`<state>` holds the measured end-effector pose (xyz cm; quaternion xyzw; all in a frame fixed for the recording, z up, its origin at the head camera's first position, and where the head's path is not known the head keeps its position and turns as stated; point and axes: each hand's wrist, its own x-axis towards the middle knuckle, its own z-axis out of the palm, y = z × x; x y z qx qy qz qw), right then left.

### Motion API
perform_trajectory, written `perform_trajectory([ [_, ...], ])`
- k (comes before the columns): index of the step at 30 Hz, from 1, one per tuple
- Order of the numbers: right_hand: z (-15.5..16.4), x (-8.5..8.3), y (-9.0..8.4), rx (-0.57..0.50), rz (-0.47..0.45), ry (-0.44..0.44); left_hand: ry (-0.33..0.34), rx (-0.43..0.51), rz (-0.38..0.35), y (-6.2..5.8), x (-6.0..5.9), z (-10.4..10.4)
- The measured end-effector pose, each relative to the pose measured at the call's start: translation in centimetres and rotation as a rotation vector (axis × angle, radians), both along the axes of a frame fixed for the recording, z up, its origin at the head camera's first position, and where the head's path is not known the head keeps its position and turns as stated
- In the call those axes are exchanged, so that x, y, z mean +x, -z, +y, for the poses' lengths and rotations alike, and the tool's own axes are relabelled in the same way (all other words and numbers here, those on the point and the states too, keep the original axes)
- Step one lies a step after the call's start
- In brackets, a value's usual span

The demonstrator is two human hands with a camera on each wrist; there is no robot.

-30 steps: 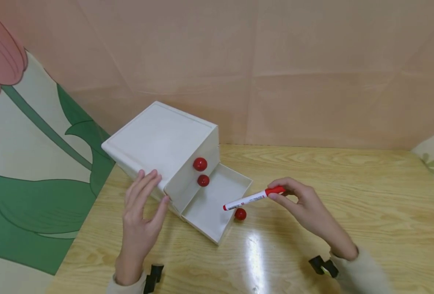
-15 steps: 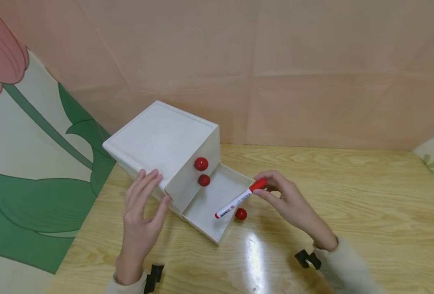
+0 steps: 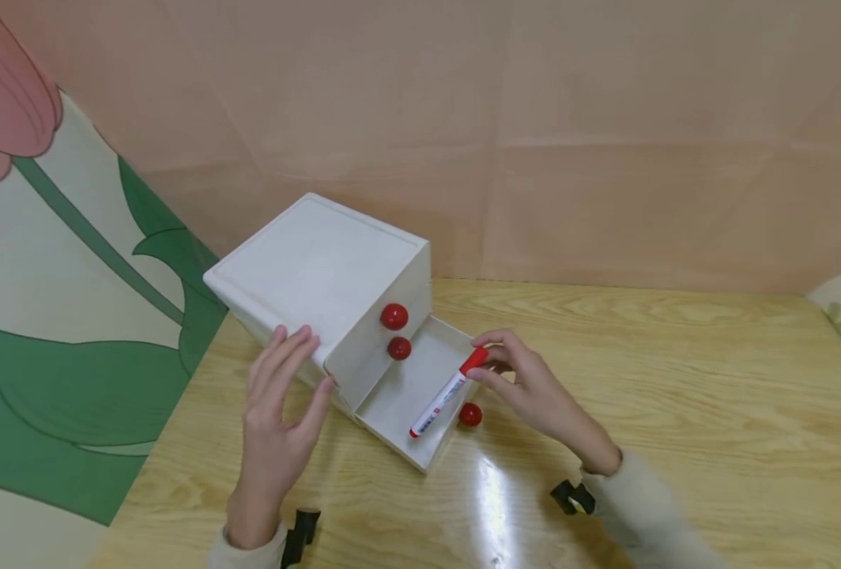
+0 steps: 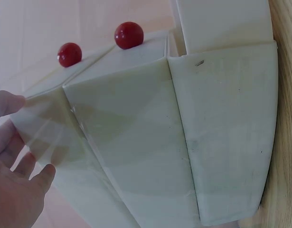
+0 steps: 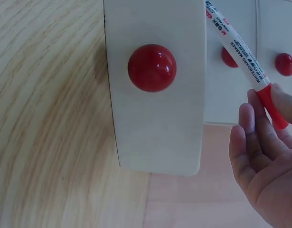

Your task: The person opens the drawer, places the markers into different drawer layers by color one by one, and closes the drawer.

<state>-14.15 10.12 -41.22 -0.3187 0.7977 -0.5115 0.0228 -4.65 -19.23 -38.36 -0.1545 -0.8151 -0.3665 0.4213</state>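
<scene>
A white chest of drawers (image 3: 314, 269) with round red knobs stands at an angle on the table. Its bottom drawer (image 3: 406, 395) is pulled out, and its red knob (image 5: 152, 68) faces the right wrist camera. My right hand (image 3: 523, 383) pinches the red cap of a whiteboard marker (image 3: 438, 405) between thumb and fingers. The marker slants over the drawer, its red tail end low toward the near side. My left hand (image 3: 278, 427) rests with spread fingers on the chest's near top corner; in the left wrist view its fingertips (image 4: 47, 175) lie along the side panel.
The wooden table (image 3: 662, 379) extends to the right of the chest. A pinkish covering (image 3: 605, 158) hangs behind it, and a panel with a painted tulip and green leaves (image 3: 79, 395) stands at left. The upper two drawers, with red knobs (image 3: 394, 316), are closed.
My right hand has moved left with the marker, from right of the drawer to over it, and the marker has tilted more steeply. My left hand has stayed on the chest.
</scene>
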Motion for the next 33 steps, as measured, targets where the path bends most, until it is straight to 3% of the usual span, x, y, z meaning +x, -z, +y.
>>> perform_trajectory([
  [16,-1.4,-0.8,0.6,0.064,-0.094,-0.029,0.009,0.001,0.027,0.0,-0.2,0.0],
  [25,-2.0,-1.4,1.1,0.122,-0.074,-0.039,0.008,0.020,-0.014,-0.1,-0.1,0.1],
  [33,-2.3,-1.8,1.6,0.192,-0.058,-0.061,0.018,0.006,0.012,0.1,-0.3,0.3],
])
